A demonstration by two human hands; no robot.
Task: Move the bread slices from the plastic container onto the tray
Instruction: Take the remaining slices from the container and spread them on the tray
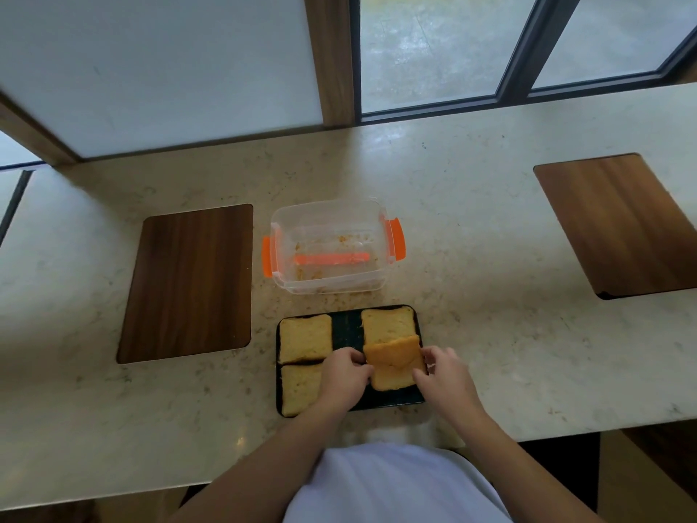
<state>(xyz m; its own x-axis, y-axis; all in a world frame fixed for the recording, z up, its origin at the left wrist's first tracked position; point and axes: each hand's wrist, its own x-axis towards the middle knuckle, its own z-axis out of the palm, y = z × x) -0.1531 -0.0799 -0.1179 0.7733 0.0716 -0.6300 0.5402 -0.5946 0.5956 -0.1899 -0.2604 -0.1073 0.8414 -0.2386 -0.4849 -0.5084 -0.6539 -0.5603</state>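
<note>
At the near edge of the worktop (490,258), a white-shirted torso and two bare forearms reach forward. Left hand (345,371) and right hand (445,375) meet over the near-right quarter of a dark rectangular tray (346,328). Both grips clamped on one bread slice (394,362), left fingers on its left edge, right fingers on its right edge. That slice sits tilted, its far edge overlapping the far-right slice (386,324). Whether it has touched down on the tray, cannot tell.

Two more slices flat on the tray's left side: near-left slice (300,388), partly hidden by the left hand, and far-left slice (304,337), just apart from it.

Beyond the tray, close by: clear plastic container (328,247) with orange clasps, lid off, holding crumbs only. Crumbs scattered on the worktop around it.

Further out, a dark wooden board (188,283) to the left, another wooden board (622,224) well off to the right. Window panes behind.
</note>
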